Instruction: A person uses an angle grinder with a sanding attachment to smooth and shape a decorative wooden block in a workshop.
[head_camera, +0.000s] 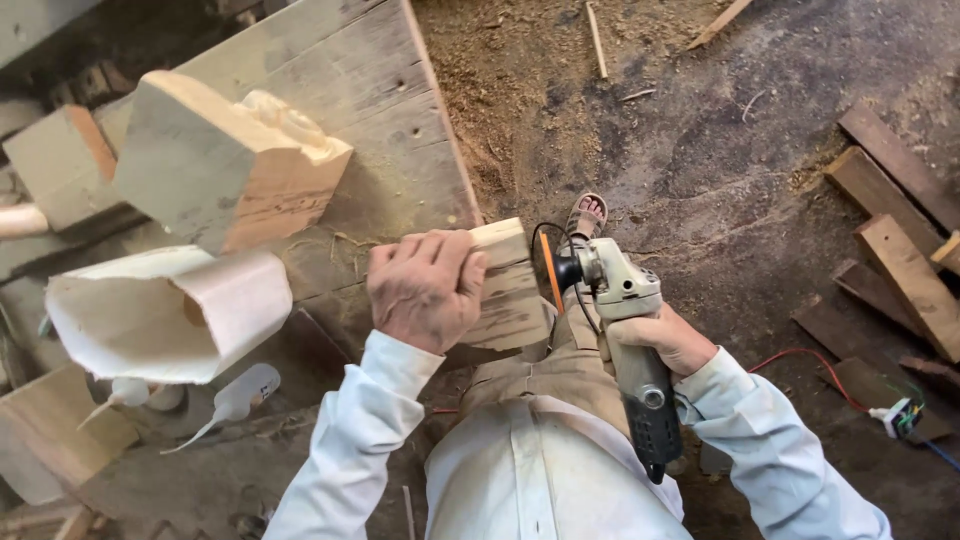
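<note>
The left hand (428, 290) gripped a pale wooden block (508, 290), fingers (440, 250) wrapped over its top edge, holding it at the near right corner of the plank surface (370, 90). The right hand (668, 340) held an angle grinder (625, 330), fingers closed around its grey body, the orange disc (551, 272) just beside the block's right end. 2 larger carved wooden pieces (215, 165) lay at the surface's left. Sawdust covered the floor (700, 130), where a sandalled foot (587, 215) showed.
</note>
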